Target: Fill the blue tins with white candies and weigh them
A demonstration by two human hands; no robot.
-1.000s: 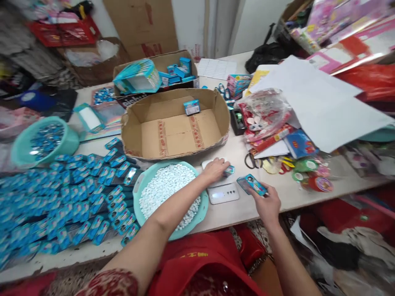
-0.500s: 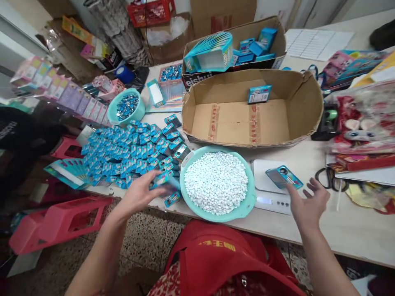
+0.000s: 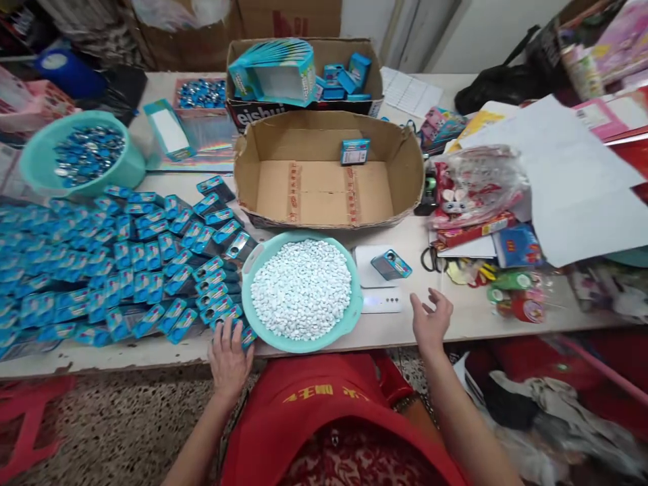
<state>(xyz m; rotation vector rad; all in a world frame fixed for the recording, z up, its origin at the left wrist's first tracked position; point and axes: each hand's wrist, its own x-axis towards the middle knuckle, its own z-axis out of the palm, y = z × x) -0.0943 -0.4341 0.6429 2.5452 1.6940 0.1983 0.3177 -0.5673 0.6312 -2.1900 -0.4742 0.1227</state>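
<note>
My left hand (image 3: 230, 354) lies palm down at the front of the table, fingers stretched over the nearest of several small blue-topped boxes (image 3: 175, 317). No box is visibly gripped in it. A green basin (image 3: 249, 297) filled with small white pellets (image 3: 301, 290) stands between my hands. To its right is a flat white scale (image 3: 369, 253) with a lit display. One blue-topped clear box (image 3: 391, 264) rests tilted on and beyond the scale's right edge. My right hand (image 3: 431, 317) hovers empty just below and right of that box, fingers apart.
Behind the basin stands an open cardboard carton (image 3: 324, 196) holding one blue box (image 3: 354, 152). A second carton (image 3: 304, 111) with blue packaging is behind it. At left is a green bowl (image 3: 131, 162) of shiny blue pieces. Scissors (image 3: 433, 260), bags and papers lie right.
The view has swung right. My left hand has put down the blurred blue box it had among the others. My right hand has drawn away from the box at the scale.
</note>
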